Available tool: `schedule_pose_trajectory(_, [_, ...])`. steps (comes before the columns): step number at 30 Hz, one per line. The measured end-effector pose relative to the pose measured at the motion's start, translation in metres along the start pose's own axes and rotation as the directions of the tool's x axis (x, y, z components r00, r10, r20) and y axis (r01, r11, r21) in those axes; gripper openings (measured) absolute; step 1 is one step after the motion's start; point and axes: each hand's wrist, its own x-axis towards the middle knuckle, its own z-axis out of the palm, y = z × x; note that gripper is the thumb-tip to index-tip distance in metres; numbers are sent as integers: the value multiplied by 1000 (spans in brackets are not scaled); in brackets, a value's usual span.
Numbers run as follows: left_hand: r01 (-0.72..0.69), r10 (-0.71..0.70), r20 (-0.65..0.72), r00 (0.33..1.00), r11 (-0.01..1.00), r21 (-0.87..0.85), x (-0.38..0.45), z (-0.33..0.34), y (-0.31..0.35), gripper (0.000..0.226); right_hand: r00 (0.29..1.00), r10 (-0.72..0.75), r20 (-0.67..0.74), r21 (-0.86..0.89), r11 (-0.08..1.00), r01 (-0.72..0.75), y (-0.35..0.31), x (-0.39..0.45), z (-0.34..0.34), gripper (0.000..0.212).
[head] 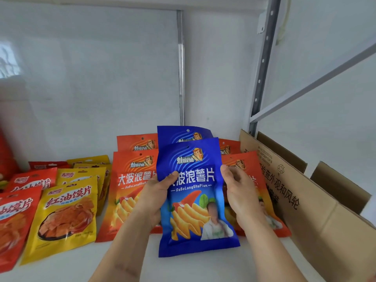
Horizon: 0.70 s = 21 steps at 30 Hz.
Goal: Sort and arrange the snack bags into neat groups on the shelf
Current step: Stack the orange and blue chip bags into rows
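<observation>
- Two bare hands hold one blue snack bag (195, 200) upright between them, above the white shelf (183, 265).
- The left hand (157, 195) grips the bag's left edge, its thumb lying across the front of the pack over the first printed character.
- The right hand (240, 190) grips the right edge, fingertips curled onto the front; the hands are apart, with the bag's width between them.
- Directly behind the held bag, a second blue bag (183, 134) shows only its top, peeking up above it.
- Just left of the left hand, an orange chip bag (130, 190) lies on the shelf, with another orange bag (136, 142) behind it.
- Behind the right hand, more orange bags (254, 165) lie partly hidden by the hand and the blue bag.
- Farther left of the hands, yellow bags (65, 216) lie overlapped in a row running toward the back.
- Beyond them, at the far left, red bags (14, 224) lie in their own overlapped row.
- To the right of the right hand, an open cardboard box (309, 202) with printed black characters stands on the shelf, its flaps raised.
</observation>
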Motion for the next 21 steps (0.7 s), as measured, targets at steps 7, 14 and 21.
schedule_pose_trajectory(7, [-55, 52, -140, 989, 998, -17, -3, -35, 13, 34, 980, -16, 200, -405, 909, 98, 7, 27, 4, 43])
schedule_pose_trajectory(14, [-82, 75, -168, 983, 996, -37, 2, -38, 15, 34, 992, 46, 116, -775, 629, 62, 19, 42, -1, 64])
schedule_pose_trajectory(21, [-90, 79, -171, 982, 994, -56, 3, -40, 19, 36, 954, -234, 187, -599, 742, 299, 10, 31, 17, 38])
